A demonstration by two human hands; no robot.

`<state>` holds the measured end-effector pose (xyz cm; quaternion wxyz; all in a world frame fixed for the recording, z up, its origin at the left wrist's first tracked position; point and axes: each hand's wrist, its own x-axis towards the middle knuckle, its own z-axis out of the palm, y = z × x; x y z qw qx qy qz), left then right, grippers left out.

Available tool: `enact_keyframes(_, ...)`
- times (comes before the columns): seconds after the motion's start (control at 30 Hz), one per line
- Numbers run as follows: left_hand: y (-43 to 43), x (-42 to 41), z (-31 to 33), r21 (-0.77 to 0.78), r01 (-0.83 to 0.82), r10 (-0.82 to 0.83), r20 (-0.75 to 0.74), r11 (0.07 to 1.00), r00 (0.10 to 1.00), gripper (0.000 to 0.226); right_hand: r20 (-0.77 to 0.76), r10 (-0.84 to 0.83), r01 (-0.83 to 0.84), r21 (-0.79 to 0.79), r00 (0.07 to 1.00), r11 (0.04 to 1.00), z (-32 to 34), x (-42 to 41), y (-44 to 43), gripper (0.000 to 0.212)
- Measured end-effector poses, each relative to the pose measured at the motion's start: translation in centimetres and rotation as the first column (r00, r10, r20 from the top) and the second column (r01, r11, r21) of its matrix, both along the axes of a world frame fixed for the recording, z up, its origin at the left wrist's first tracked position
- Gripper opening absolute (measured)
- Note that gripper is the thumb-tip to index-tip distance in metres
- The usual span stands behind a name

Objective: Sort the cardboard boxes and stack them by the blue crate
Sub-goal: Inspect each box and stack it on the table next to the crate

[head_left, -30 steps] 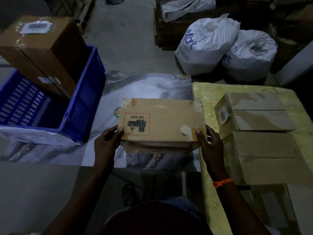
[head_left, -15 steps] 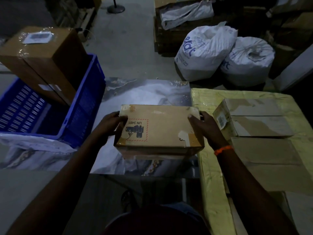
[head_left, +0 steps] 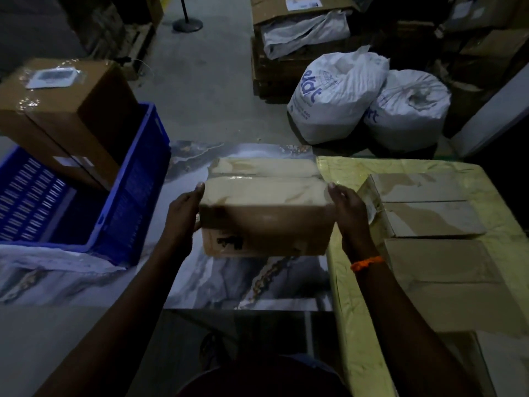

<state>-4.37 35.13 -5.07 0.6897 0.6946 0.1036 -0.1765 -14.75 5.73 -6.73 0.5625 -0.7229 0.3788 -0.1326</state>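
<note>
The left hand (head_left: 183, 210) and right hand (head_left: 347, 213) grip the cardboard box (head_left: 266, 213) by its 9 and 3 o'clock ends. Their thumbs lie at its top edge and the other fingers are mostly hidden. The box sits mid-frame over the marbled surface (head_left: 229, 282), tilted toward the camera. The blue crate (head_left: 134, 196) stands at 9 o'clock, and more boxes (head_left: 429, 207) lie at 3 o'clock.

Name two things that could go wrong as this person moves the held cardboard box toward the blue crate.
1. The left hand and right hand hold the tan rectangular cardboard box only by its short ends; that grip might slip.
2. The large brown cardboard box leans tilted in the blue plastic crate; a bump while stacking nearby could topple it.
</note>
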Motion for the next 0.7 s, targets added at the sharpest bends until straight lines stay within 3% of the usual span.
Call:
enact_keyframes(0.17,1.7,-4.0,-3.4,0.065,-0.023,0.026,-0.055,0.998,0.998,0.027,-0.042,-0.009,0.008,-0.016,0.999,1.000,-3.3,-5.2,2.7,0.040)
enact_keyframes(0.4,5.6,-8.3,-7.5,0.184,-0.010,0.042,-0.172,0.983,0.984,0.041,-0.137,-0.028,0.018,-0.074,0.990,0.997,-5.7,-10.0,3.6,0.042)
enact_keyframes(0.53,5.8,-6.1,-8.2,0.306,0.117,-0.101,-0.067,0.945,0.993,0.049,-0.217,0.094,-0.111,-0.068,0.972,0.991,-6.8,-6.8,1.8,0.053)
enact_keyframes(0.7,2.0,0.3,-7.3,0.355,0.108,-0.128,0.032,0.929,0.991,0.045,-0.195,0.156,-0.161,-0.010,0.968,0.987,-7.1,0.2,0.1,0.053)
